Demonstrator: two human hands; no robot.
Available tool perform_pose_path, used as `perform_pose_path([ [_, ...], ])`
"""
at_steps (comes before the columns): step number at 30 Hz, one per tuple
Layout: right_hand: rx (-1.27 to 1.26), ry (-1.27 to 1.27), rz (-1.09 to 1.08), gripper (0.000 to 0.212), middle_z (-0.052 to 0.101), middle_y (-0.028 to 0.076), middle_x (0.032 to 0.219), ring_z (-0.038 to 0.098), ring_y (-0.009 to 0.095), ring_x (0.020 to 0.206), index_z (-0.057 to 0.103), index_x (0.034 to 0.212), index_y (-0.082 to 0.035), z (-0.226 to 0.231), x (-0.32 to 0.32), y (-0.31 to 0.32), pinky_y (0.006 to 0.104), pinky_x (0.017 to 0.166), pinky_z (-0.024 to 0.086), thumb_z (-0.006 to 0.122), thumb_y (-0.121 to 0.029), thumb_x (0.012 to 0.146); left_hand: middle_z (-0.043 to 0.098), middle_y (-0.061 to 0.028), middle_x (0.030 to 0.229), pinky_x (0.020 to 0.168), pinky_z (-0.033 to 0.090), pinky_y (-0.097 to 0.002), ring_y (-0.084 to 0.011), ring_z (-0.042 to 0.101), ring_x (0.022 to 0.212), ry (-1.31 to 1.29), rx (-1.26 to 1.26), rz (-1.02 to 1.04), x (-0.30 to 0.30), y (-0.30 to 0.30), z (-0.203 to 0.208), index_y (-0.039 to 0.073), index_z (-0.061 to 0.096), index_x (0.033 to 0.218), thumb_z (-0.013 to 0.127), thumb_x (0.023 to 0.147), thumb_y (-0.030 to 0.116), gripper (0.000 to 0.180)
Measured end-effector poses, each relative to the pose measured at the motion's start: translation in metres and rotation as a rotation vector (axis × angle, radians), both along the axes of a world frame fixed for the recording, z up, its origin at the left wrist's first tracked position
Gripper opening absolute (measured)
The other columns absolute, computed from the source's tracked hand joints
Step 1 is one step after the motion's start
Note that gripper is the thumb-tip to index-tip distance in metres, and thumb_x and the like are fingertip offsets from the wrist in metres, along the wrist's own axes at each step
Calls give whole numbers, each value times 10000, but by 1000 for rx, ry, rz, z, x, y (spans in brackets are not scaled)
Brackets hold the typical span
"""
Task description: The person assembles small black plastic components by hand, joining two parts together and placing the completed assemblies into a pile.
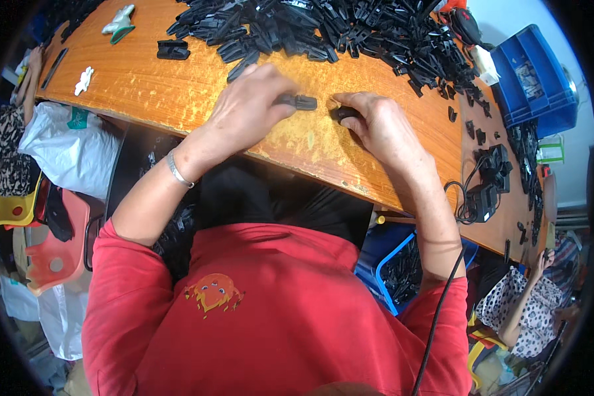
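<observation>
Over the worn front part of the wooden table (198,92), my left hand (247,99) is closed on a small black plastic clip-like part (305,102) that sticks out past the fingertips. Motion blurs those fingers a little. To its right, my right hand (383,125) pinches another small dark piece (345,113), mostly hidden by the thumb and fingers. The two hands are apart. Just beyond them spreads a big heap of black plastic parts (277,33). One black part (173,49) lies by itself left of the heap.
White gloves (119,23) lie at the far left. Black power adapters with cables (485,191) sit on the right side. A blue bin (534,79) stands back right; a blue crate (396,270) of black parts is below the table. Other people sit at left and right.
</observation>
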State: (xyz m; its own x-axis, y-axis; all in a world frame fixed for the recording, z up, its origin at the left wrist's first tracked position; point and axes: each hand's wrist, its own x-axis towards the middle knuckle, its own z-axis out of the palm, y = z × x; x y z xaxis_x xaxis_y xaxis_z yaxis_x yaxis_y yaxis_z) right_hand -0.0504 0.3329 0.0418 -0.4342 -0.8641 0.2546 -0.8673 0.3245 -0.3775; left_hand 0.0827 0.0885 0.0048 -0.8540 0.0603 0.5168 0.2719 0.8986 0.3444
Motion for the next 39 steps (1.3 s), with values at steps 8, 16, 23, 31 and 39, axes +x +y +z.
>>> perform_pose_path([
  [8,2,60,-49,238,750,201,1001,740,417,927,792,1138,-55,1,13,-19,486,821,590,774,-82,902,669,-149,985,872,521,-453,-373,649,974,-5,103,49,8,-11,-7,15,718,1043,807,912,123,191],
  [16,-150,-30,-48,276,699,138,972,730,357,896,838,1095,-83,-23,-1,-32,442,790,586,878,-117,824,659,-153,962,844,512,-464,-379,645,949,-13,142,32,2,-10,-9,9,714,1021,804,902,107,179],
  [23,-148,105,103,173,672,110,921,712,360,828,808,939,-48,-22,-2,-57,463,724,574,874,-139,808,643,-161,939,794,526,-456,-386,659,917,21,182,40,-1,-1,-8,3,711,985,800,894,79,148],
  [31,-125,-84,195,164,689,96,912,723,346,854,824,948,-77,-27,8,-55,459,752,589,858,-219,872,656,-152,951,801,528,-429,-340,667,899,-367,61,67,63,-49,32,-3,723,1015,792,898,63,151],
  [39,-135,160,-404,240,755,187,1138,752,380,985,833,1147,-88,-17,-98,-52,467,894,603,810,-205,940,735,-106,1096,912,555,-342,-202,705,1011,-207,370,303,81,-79,38,-13,728,1277,719,1019,138,299],
])
